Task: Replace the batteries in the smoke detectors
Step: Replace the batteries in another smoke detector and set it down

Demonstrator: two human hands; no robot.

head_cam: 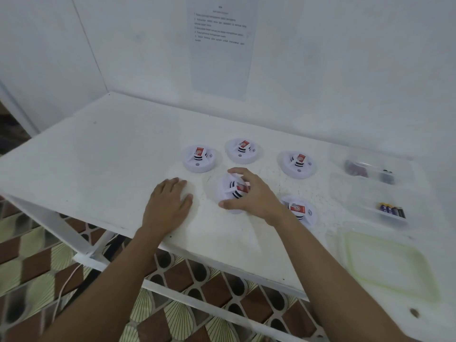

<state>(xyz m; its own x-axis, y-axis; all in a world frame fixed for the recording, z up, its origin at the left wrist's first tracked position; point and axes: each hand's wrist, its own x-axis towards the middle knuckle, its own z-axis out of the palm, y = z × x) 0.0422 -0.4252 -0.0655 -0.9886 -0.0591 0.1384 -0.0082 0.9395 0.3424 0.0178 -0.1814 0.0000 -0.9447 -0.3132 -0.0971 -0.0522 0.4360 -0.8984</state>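
Observation:
Several white round smoke detectors with red labels lie on the white table (98,169). My right hand (249,193) is clasped over the middle detector (228,191), fingers curled around its rim. Others sit at the back left (201,157), back middle (243,150), back right (297,164) and front right (302,211), the last partly behind my right wrist. My left hand (169,203) rests flat on the table, just left of the held detector, fingers spread and holding nothing. Fresh batteries (392,209) lie in a clear tray at the right.
A second clear container (370,169) with dark items stands at the back right. A clear lid with a green seal (385,260) lies at the front right. An instruction sheet (220,45) hangs on the back wall. The table's front edge runs under my forearms.

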